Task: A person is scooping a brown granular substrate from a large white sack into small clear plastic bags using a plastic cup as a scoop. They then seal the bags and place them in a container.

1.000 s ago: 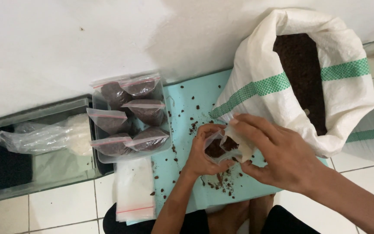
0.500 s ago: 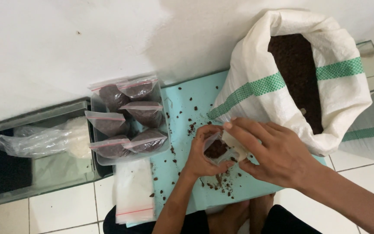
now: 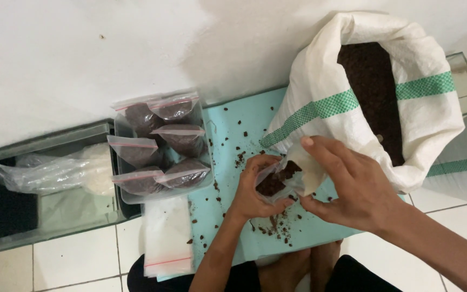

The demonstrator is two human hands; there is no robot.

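My left hand (image 3: 255,189) grips a small clear plastic bag (image 3: 274,181) partly filled with dark brown granules, holding it over a light blue board (image 3: 228,140). My right hand (image 3: 352,186) holds a small white scoop (image 3: 306,170) tilted against the bag's mouth. Just behind stands a big white woven sack (image 3: 406,108) with green stripes, open at the top and full of the same dark granules (image 3: 371,92). Loose granules lie scattered on the board below my hands.
A clear tray (image 3: 160,143) left of the board holds several filled zip bags. A stack of flat clear zip bags (image 3: 167,243) lies in front of it. A glass tank (image 3: 39,178) with a crumpled plastic bag stands at the far left. My legs are under the board's near edge.
My right hand has brought the white scoop up to the small bag's mouth. The left hand and bag stayed in nearly the same place.
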